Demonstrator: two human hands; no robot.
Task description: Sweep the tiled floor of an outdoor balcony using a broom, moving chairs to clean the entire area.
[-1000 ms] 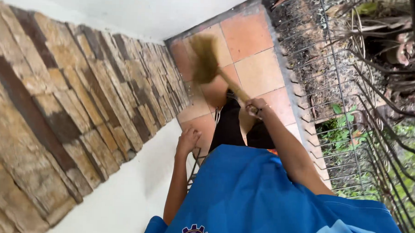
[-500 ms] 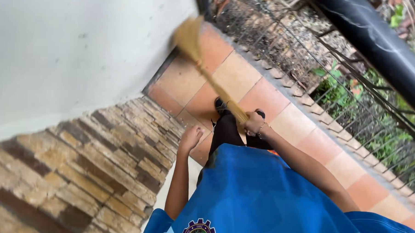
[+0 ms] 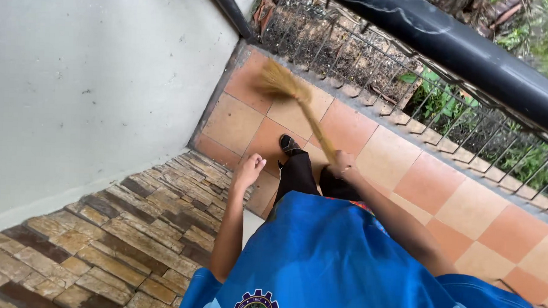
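Note:
My right hand (image 3: 343, 165) grips the handle end of a straw broom (image 3: 291, 96). The broom's bristle head is blurred and points toward the far corner of the orange tiled floor (image 3: 431, 184). My left hand (image 3: 250, 169) hangs empty with loosely curled fingers, close to the stone-clad wall (image 3: 132, 228). I wear a blue shirt (image 3: 337, 259), dark trousers and a dark shoe (image 3: 288, 144) that stands on the tiles.
A white plastered wall (image 3: 88, 74) rises above the stone cladding on the left. A black metal railing (image 3: 471, 64) with thin bars runs along the right edge, with plants and soil beyond it. The tiled strip between wall and railing is narrow.
The broom head has swung left toward the corner by the wall. The view has tilted, showing more of the tiles and railing. My left hand stays beside the stone wall.

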